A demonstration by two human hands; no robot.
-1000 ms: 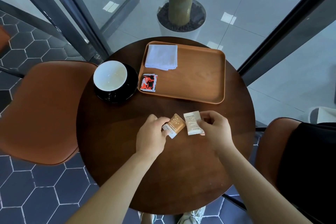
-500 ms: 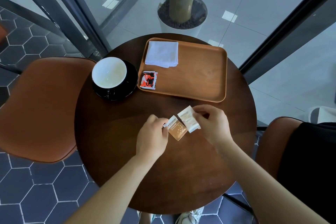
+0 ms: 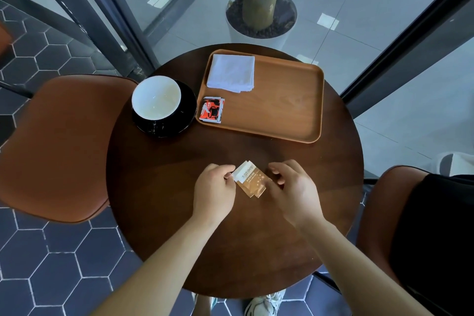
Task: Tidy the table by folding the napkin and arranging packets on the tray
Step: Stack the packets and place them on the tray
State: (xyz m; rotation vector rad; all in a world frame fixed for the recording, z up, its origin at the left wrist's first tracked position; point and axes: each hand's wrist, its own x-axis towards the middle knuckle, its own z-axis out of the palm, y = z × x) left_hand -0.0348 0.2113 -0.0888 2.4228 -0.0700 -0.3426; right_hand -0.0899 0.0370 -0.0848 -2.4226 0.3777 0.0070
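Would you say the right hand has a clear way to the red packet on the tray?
Probably yes. The right hand appears to hold nothing, and only bare tabletop and the low rim of the tray lie between it and the red packet in the near left corner.

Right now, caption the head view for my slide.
Left hand pinches two stacked packets, right hand close beside them; folded napkin lies on the tray.

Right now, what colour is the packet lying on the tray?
The packet on the tray is red with black and white print; head view shows it.
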